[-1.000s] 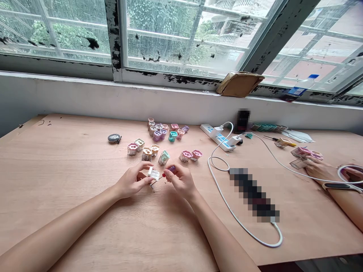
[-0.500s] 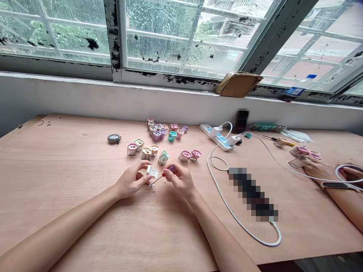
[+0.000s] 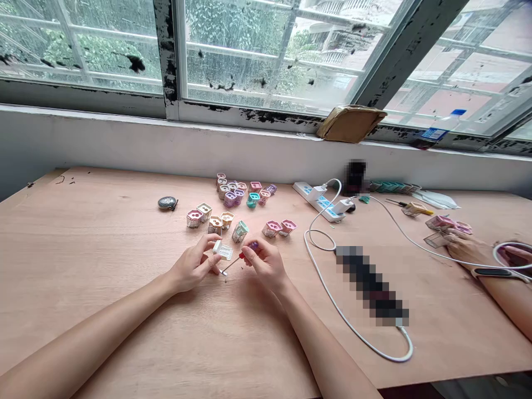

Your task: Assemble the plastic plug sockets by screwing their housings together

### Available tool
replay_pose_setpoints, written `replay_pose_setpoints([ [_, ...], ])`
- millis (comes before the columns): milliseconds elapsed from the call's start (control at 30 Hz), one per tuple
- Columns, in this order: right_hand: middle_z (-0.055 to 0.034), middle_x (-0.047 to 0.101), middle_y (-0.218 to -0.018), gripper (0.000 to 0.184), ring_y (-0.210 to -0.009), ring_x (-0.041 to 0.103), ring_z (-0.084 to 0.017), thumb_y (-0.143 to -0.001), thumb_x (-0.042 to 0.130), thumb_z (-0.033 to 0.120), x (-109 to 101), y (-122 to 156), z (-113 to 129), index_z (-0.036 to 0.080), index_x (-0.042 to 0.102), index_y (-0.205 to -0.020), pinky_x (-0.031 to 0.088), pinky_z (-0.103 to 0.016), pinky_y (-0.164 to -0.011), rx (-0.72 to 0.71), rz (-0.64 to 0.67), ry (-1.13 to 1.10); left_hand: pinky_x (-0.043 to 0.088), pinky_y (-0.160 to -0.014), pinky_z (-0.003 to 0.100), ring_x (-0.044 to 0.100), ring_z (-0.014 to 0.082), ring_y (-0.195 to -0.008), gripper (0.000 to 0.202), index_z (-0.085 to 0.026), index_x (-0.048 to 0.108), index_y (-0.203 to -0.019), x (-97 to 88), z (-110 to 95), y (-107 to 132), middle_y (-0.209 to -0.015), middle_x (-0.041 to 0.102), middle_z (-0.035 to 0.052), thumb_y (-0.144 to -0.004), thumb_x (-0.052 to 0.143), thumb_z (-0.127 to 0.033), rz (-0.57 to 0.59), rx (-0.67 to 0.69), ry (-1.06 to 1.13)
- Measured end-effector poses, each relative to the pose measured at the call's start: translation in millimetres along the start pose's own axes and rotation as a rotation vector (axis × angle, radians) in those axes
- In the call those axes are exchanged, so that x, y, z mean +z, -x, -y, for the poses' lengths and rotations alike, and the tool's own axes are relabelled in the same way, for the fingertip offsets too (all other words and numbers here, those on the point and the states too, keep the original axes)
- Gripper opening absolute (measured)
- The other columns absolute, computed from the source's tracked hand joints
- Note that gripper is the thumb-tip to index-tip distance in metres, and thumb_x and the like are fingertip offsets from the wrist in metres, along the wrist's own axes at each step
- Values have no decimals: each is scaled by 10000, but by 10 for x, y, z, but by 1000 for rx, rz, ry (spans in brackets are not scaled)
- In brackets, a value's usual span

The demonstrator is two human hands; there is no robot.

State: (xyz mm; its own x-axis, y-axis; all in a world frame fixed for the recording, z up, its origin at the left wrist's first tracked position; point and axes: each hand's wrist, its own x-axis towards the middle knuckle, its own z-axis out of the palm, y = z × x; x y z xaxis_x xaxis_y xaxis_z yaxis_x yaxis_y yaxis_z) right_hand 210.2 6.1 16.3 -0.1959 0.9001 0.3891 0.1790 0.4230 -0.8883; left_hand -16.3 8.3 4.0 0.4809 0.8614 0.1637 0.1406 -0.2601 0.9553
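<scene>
My left hand (image 3: 192, 270) is closed around a pencil sharpener (image 3: 225, 252) with a white top and a clear box, thumb on the near side and fingers behind. Between my right thumb and fingers is a screwdriver (image 3: 241, 256) with a red and purple handle; my right hand (image 3: 266, 265) holds it slanting down to the left. Its tip is at a small pale piece (image 3: 223, 272) under the sharpener, by my left fingertips. Tiny screw-like bits (image 3: 225, 281) lie on the table nearby. A green-topped sharpener (image 3: 240, 231) stands just behind my hands.
Several coloured sharpeners (image 3: 230, 194) cluster further back, and two pink ones (image 3: 272, 228) stand to the right. A round case (image 3: 167, 203) lies back left. A white cable (image 3: 318, 277) loops from a power strip (image 3: 319, 200). Another person's hand (image 3: 461, 246) works at far right.
The sharpener in my left hand has shifted slightly and tilted. The screwdriver tip has moved a little, beside the small pale piece. My hands stay almost in place.
</scene>
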Motion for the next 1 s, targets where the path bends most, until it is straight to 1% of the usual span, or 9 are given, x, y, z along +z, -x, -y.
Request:
replay_pose_setpoints([
  [100,-14,607,-676,347,-551,526,-128,-957,610,500,3,1,-9,184,595,-814,442,-243,-515,19,10,-33,607,-717,321,750,202,-772,397,-228,404,-1293,2,-8,8,-1126,635,83,-1006,500,-485,-6,15,-24],
  [167,-17,609,-679,356,-552,522,-128,-950,615,513,9,2,-11,182,600,-819,445,-243,-515,26,14,-43,601,-694,304,753,206,-794,398,-228,406,-1292,3,-21,10,-1136,633,88,-1005,502,-486,-6,15,-21],
  [333,-15,603,-663,371,-552,535,-131,-943,618,529,25,7,13,183,604,-809,457,-245,-516,41,21,-49,473,-454,180,756,218,-826,418,-246,402,-1309,2,-22,1,-1176,617,105,-997,511,-501,28,-33,48],
  [433,-17,617,-676,356,-554,547,-132,-940,627,520,31,5,27,184,613,-823,470,-245,-518,52,31,-69,423,-388,165,753,238,-848,451,-254,396,-1330,4,8,-2,-1161,614,106,-986,522,-518,27,-61,108],
  [500,-22,632,-691,347,-557,555,-131,-939,631,514,33,2,29,184,620,-831,476,-245,-520,52,37,-73,432,-396,169,749,248,-875,462,-246,392,-1337,7,19,-5,-1135,617,109,-985,527,-514,26,-72,137],
  [567,-27,641,-699,351,-558,560,-133,-937,631,519,35,1,23,185,624,-833,483,-247,-521,56,37,-68,471,-456,180,736,242,-912,447,-233,399,-1322,11,11,-11,-1092,628,102,-988,534,-497,17,-55,158],
  [667,-25,637,-686,377,-550,559,-133,-927,634,545,39,0,5,184,619,-820,486,-246,-512,63,22,-64,507,-543,205,708,210,-914,427,-223,423,-1280,11,-24,-27,-1056,632,82,-973,570,-481,-71,12,163],
  [800,-24,634,-674,402,-539,555,-131,-916,640,565,56,-9,-18,181,613,-800,491,-246,-502,78,-4,-77,486,-546,215,688,188,-871,434,-229,437,-1260,0,-58,-45,-1115,608,81,-947,616,-471,-196,52,140],
  [1000,-12,610,-642,414,-518,540,-124,-907,654,572,66,-32,-29,181,602,-780,490,-241,-484,112,-27,-143,473,-559,223,693,183,-846,403,-228,445,-1254,-14,-51,-37,-1099,593,76,-956,615,-438,-219,64,101],
])
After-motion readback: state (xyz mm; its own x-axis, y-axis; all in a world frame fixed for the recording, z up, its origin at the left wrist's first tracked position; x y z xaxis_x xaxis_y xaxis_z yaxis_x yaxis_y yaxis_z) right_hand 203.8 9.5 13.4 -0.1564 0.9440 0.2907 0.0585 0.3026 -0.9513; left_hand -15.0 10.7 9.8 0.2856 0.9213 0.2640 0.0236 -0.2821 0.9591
